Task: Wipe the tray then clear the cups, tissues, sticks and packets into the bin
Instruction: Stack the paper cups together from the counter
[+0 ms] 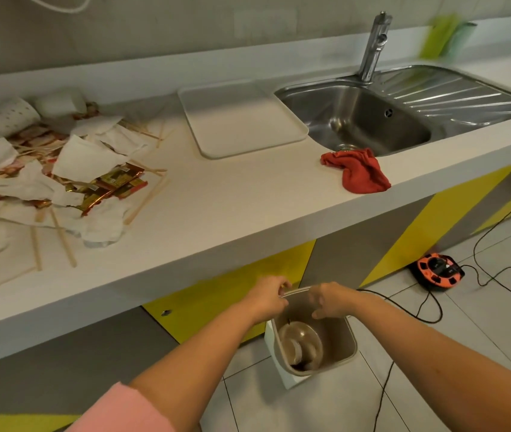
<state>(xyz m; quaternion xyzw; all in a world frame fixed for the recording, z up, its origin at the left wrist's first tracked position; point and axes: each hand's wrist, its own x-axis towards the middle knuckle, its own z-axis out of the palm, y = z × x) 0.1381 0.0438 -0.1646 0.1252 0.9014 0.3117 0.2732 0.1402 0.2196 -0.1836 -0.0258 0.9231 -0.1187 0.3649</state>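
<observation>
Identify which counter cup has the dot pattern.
The dotted cup, far left behind the tissues; the plain cup right of it shows no pattern.

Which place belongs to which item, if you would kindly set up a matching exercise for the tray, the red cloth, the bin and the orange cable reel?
Items:
1 tray
2 red cloth
3 bin
4 orange cable reel

Places:
A on the floor among black cables
B at the front edge of the counter, before the sink
C on the floor below the counter, left hand and right hand at its rim
D flat on the counter, just left of the sink

Pairs: 1-D; 2-B; 3-C; 4-A
</observation>
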